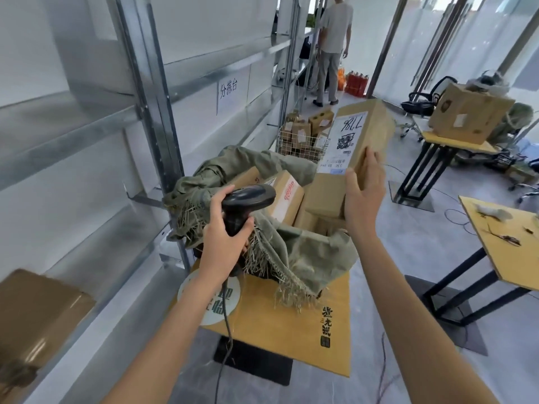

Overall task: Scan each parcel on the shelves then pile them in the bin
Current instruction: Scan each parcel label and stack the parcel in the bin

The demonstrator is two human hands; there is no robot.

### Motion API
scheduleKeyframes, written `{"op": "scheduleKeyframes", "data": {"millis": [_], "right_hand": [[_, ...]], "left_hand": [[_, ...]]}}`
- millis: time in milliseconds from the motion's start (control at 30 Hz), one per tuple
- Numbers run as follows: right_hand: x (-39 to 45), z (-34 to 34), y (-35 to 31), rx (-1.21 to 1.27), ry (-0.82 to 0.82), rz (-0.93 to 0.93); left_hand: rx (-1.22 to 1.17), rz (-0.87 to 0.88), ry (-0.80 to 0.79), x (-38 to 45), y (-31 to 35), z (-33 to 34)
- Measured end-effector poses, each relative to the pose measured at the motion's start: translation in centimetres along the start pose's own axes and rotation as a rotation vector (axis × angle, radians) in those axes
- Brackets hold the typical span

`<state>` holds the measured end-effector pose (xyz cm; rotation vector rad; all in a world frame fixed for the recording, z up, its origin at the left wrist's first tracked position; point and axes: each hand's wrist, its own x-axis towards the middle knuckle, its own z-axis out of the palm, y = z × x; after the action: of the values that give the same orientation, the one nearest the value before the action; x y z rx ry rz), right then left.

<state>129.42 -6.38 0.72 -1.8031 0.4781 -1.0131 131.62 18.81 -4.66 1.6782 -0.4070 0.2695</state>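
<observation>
My right hand (pixel 363 191) grips the near end of a long cardboard parcel (pixel 370 132) with a white label, held tilted above the bin. My left hand (pixel 226 234) holds a black barcode scanner (pixel 248 199) by its handle, its cable hanging down. The bin (pixel 291 258) is a green woven sack with frayed edges standing on a low yellow table (pixel 291 330), and several cardboard parcels (pixel 284 196) lie inside it. Another brown parcel (pixel 35 313) sits on the lower shelf at the far left.
Metal shelves (pixel 87 135) run along the left. A wire basket (pixel 303 141) of small boxes stands behind the bin. Yellow tables (pixel 507 252) are at the right, one bearing a large box (pixel 469 112). A person (pixel 332 48) stands at the back. Cables lie on the floor.
</observation>
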Motion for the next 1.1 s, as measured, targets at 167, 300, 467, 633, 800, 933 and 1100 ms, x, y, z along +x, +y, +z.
{"op": "scheduleKeyframes", "data": {"millis": [167, 300, 467, 633, 800, 933, 1100], "right_hand": [[4.2, 3.2, 7.1, -0.552, -0.438, 0.115], [4.5, 3.3, 9.8, -0.544, -0.515, 0.226], [5.4, 3.9, 9.8, -0.565, -0.538, 0.171], [3.9, 5.9, 8.1, -0.485, -0.556, 0.091], [-1.7, 11.7, 4.7, -0.314, -0.735, -0.101], [-7.3, 16.6, 0.9, -0.234, -0.885, -0.217], [-16.4, 21.4, -4.6, -0.222, -1.043, -0.366]], "left_hand": [[0.034, -0.024, 0.057, 1.0, -1.6, 1.6], [0.053, -0.052, 0.082, 1.6, -2.3, 2.7], [0.094, -0.059, 0.075, 2.2, -2.4, 3.6], [0.121, -0.091, 0.102, 1.6, -2.1, 2.5], [0.162, -0.171, 0.212, -0.6, -1.0, -1.6], [0.226, -0.191, 0.342, -3.9, -0.4, -6.8], [0.247, -0.208, 0.584, -10.4, 1.0, -14.5]]}}
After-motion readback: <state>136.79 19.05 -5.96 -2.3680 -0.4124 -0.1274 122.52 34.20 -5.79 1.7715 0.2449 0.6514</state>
